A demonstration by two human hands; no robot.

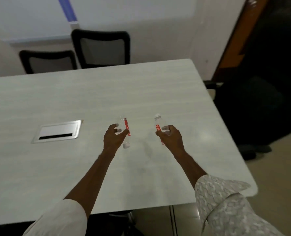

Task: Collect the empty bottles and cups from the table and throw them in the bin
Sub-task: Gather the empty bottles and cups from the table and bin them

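Two small clear plastic bottles with red labels are held over the pale grey table (pixel 73 103). My left hand (pixel 113 137) grips the left bottle (pixel 125 128) around its middle, with the white cap end pointing down toward me. My right hand (pixel 171 137) grips the right bottle (pixel 159 124) by its lower part, white cap pointing up and away. Both bottles look empty. No bin and no cups are in view.
A metal cable hatch (pixel 57 132) is set into the tabletop at the left. Two black chairs (pixel 100 46) (pixel 47 61) stand behind the far edge. A dark chair (pixel 247 106) sits off the right edge, near a brown door frame (pixel 235 40).
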